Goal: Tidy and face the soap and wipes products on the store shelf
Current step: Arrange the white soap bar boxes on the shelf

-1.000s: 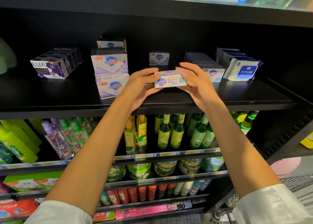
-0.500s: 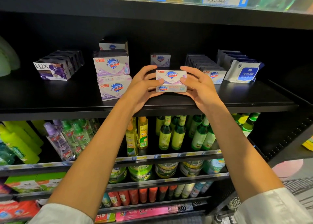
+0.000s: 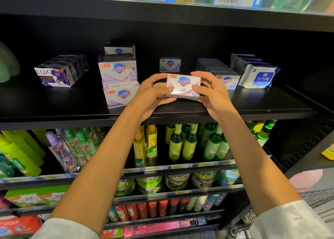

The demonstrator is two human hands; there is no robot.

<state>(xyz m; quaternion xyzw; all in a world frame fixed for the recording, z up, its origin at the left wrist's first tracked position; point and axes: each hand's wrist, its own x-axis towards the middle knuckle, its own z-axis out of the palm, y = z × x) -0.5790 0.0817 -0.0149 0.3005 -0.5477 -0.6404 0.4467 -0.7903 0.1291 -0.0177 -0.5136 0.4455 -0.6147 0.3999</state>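
Both hands, left hand [image 3: 151,94] and right hand [image 3: 211,92], have turned the small white cardboard Safeguard soap box [image 3: 183,85] label-forward, still gripping it near the black metal shelf [image 3: 253,108] front edge; other rows look unfaced.

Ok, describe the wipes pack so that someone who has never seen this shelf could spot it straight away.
Look at the black shelf that holds the soap boxes, above the rows of green bottles. Go to its right end, past the Safeguard box held in both hands. The wipes pack is the soft white pouch with a blue label reading 99.9%, the only product there that is not a box.
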